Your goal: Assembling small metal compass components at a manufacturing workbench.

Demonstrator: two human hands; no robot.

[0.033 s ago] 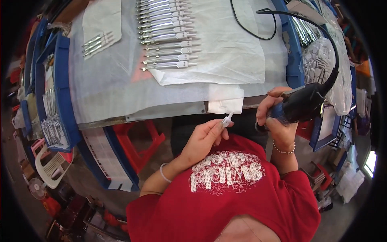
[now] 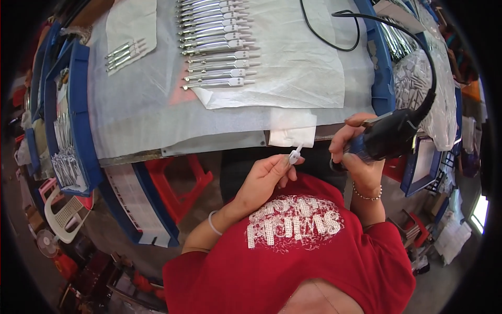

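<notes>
My left hand (image 2: 264, 178) pinches a small white metal piece (image 2: 295, 155) between thumb and fingertips, held up just below the table's front edge. My right hand (image 2: 355, 149) grips a black corded power tool (image 2: 389, 136), its tip pointing left toward the small piece, a short gap apart. The tool's black cable (image 2: 426, 63) arcs up over the table. A row of several shiny metal instruments (image 2: 217, 52) lies on white cloth on the table (image 2: 136, 115) beyond my hands.
A folded white cloth (image 2: 293, 131) hangs at the table edge above my left hand. Blue trays (image 2: 78, 104) with metal parts stand left, another blue tray (image 2: 379, 68) right. A red stool (image 2: 180, 183) and white plastic chair (image 2: 60, 214) sit below.
</notes>
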